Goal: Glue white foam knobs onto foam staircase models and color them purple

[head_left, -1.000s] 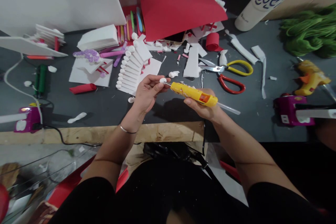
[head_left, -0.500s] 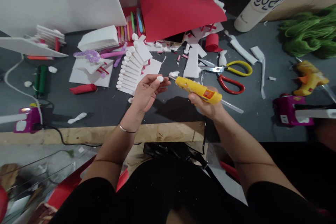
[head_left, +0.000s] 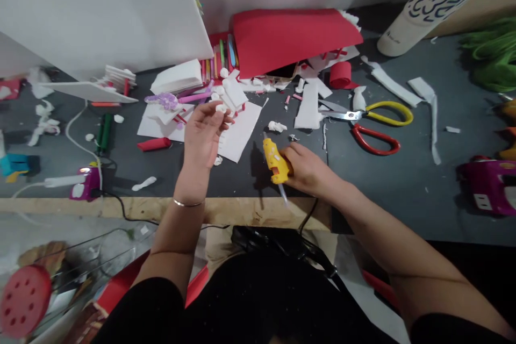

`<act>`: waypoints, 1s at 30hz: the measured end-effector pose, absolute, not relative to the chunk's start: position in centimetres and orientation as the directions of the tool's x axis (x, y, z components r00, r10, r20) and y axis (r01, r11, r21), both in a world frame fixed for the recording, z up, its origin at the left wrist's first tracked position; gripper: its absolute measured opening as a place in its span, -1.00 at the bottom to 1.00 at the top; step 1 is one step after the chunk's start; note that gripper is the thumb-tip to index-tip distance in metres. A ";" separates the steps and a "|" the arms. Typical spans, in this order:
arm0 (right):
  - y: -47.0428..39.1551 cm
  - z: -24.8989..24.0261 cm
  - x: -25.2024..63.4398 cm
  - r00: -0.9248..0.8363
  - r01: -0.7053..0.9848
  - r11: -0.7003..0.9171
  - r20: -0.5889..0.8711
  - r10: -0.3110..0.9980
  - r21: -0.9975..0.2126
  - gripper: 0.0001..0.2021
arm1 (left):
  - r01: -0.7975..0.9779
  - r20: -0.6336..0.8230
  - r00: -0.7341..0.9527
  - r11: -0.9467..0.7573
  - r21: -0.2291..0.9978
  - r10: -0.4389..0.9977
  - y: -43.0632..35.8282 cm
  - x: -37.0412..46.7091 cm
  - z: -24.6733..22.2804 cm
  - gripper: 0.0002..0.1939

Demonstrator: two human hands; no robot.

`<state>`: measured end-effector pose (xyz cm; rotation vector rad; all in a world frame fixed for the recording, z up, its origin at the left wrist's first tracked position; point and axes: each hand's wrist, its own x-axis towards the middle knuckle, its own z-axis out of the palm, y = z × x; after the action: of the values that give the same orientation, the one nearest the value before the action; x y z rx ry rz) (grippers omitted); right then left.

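Note:
My left hand (head_left: pixel 201 134) is closed, pinching a small white disc (head_left: pixel 221 109) between thumb and fingers. It hovers over the fanned white strips with rounded white ends, hiding most of them; a folded white piece (head_left: pixel 235 91) shows beyond the fingers. Beneath lies a white sheet (head_left: pixel 244 137). My right hand (head_left: pixel 308 169) grips a yellow hot glue gun (head_left: pixel 274 160), nozzle pointing away from me and a clear glue stick (head_left: pixel 283 193) out of its back. A crumpled white lump (head_left: pixel 277 127) lies just beyond the nozzle.
Scissors (head_left: pixel 350 115) with yellow and red handles lie half open at right, near a red roll (head_left: pixel 341 74). A red sheet (head_left: pixel 294 37) leans at the back. A tall white bottle (head_left: pixel 403 32) stands back right. Purple power blocks (head_left: pixel 85 185) sit at both sides.
My left hand has moved left and away from me with the white disc, over the fanned strips. My right hand has drawn the glue gun back and turned its nozzle forward. The view has shifted left.

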<state>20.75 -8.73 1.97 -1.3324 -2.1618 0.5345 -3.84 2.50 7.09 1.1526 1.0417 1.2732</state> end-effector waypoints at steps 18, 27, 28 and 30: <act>-9.0 1.3 19.9 -0.484 0.693 0.512 0.200 0.852 -0.507 -0.53 | 0.705 0.394 0.368 -0.529 0.472 0.842 10.4 -4.8 7.4 -0.93; -1.9 6.7 19.6 -0.278 0.721 0.392 0.280 0.919 -0.571 -0.71 | 0.689 0.367 0.381 -0.526 0.500 0.848 11.5 -4.9 7.3 -0.92; 0.1 6.8 19.0 -0.216 0.697 0.329 0.250 0.944 -0.637 -0.72 | 0.668 0.367 0.370 -0.519 0.533 0.853 11.6 -4.9 7.2 -0.91; 4.1 6.5 17.4 -0.119 0.613 0.180 0.135 0.984 -0.769 -0.73 | 0.620 0.373 0.349 -0.510 0.597 0.860 11.7 -5.0 7.1 -0.89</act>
<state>17.41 4.07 6.51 -1.5060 -1.8135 0.7334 -5.01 11.74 7.12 2.2660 1.3052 0.9488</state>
